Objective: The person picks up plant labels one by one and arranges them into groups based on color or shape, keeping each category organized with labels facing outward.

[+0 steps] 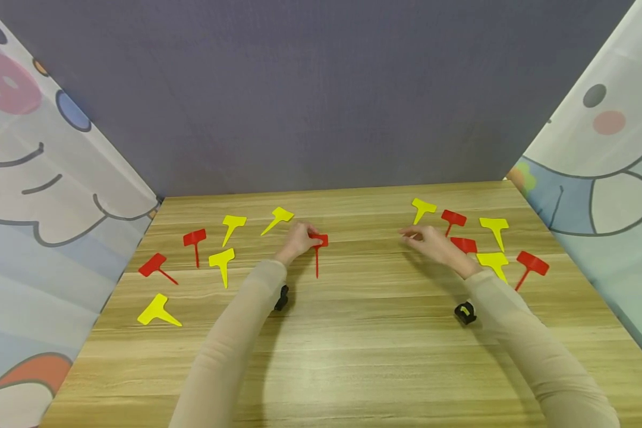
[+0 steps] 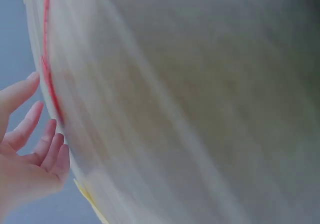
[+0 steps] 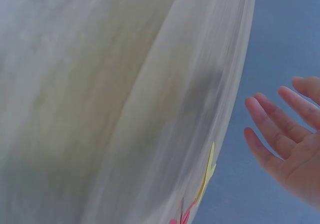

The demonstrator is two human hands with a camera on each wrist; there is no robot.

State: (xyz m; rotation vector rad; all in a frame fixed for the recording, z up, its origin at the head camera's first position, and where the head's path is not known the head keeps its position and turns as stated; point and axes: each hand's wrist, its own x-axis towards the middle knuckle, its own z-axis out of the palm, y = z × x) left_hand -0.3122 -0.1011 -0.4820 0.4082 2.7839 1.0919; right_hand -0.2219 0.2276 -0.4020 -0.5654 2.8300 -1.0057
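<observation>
1. Left hand (image 1: 299,239): fingers relaxed, at the head of red T-shaped plant label (image 1: 324,239), stem toward the person; contact unclear.
2. Right hand (image 1: 430,242): fingers loosely extended, near yellow T-shaped plant label (image 1: 424,207).

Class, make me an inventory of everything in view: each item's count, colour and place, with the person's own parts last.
Table: 1, wood-grain, below everything
Yellow tags: 7, yellow, four at left, three at right
Red tags: 6, red, two at left, one near the middle, three at right
Back panel: 1, dark grey, behind the table
Cartoon curtains: 2, multicoloured, left and right
Wrist cameras: 2, black, one beside each forearm
Sleeves: 2, cream, over the arms
Left hand: 1, at the middle red tag
Right hand: 1, beside the right-hand tags
</observation>
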